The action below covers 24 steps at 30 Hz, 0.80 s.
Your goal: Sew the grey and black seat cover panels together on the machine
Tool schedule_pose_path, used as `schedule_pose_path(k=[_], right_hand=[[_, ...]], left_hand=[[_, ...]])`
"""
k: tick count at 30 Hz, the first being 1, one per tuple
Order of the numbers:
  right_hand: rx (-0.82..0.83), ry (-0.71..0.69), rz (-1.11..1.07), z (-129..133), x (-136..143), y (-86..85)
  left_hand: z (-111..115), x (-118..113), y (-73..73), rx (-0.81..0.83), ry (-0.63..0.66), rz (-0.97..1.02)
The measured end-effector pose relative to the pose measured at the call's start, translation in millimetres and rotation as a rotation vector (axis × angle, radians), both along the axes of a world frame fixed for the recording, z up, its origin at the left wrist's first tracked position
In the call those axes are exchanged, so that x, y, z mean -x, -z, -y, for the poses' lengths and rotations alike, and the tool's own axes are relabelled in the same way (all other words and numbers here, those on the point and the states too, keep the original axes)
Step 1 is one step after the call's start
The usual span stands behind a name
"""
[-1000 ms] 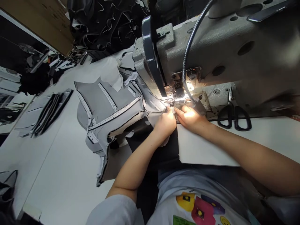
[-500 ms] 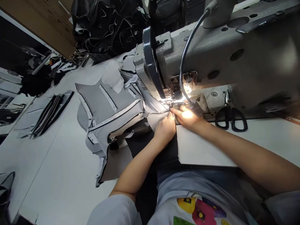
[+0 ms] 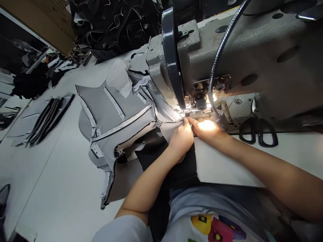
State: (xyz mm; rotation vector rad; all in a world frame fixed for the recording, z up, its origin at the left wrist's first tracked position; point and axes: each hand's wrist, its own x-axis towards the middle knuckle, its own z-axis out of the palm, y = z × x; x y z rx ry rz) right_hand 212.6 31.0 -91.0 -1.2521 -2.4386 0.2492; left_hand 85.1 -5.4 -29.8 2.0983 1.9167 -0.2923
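A large grey sewn cover [image 3: 136, 126], with white strips along its seams, spreads over the table to the left of a grey sewing machine [image 3: 161, 72]. Its right-hand edge runs up to the lit needle area. My left hand [image 3: 181, 138] is closed on that edge just in front of the presser foot, thumb and fingers pinched together. Touching it from the right, my right hand [image 3: 208, 129] lies under the lamp, its fingertips pressed on the same bit of fabric. A black piece of fabric [image 3: 181, 168] hangs below my left hand.
Black-handled scissors [image 3: 257, 129] lie right of my right hand on the machine bed. A flexible lamp neck [image 3: 219, 53] curves down beside the needle. Stacked fabric pieces [image 3: 46, 121] rest at the left, a black heap [image 3: 118, 27] behind, and a cardboard box [image 3: 42, 20] at the back left.
The view has shifted closer to the machine, which appears larger and further right. Both hands stay at the fabric edge by the needle, with hardly any change of grip.
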Motion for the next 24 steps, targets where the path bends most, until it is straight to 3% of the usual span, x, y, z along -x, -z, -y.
schedule_pose_path(k=[3, 8, 11, 14, 17, 21, 24], right_hand=[[0.011, 0.035, 0.028, 3, 0, -4.4], [-0.048, -0.023, -0.011, 17, -20, -19.4], [0.016, -0.187, 0.001, 30, -37, -32.7], [0.078, -0.483, -0.013, 45, -40, -37.9], [-0.03, -0.609, -0.008, 59, -26, -31.2], [-0.244, -0.549, 0.003, 68, -6, -18.9], [-0.267, -0.5, -0.019, 67, -3, -15.8]], left_hand=[[-2, 0, 2.5, -0.018, 0.025, -0.017], [5, -1, 1.1, -0.099, 0.054, -0.102], [4, 3, -4.1, -0.116, 0.093, -0.107], [-5, 14, -8.8, -0.046, 0.338, -0.112], [-13, 22, -9.2, -0.015, 0.535, -0.147], [-13, 18, -5.6, -0.043, 0.47, -0.155], [-7, 7, -7.6, -0.087, 0.287, -0.183]])
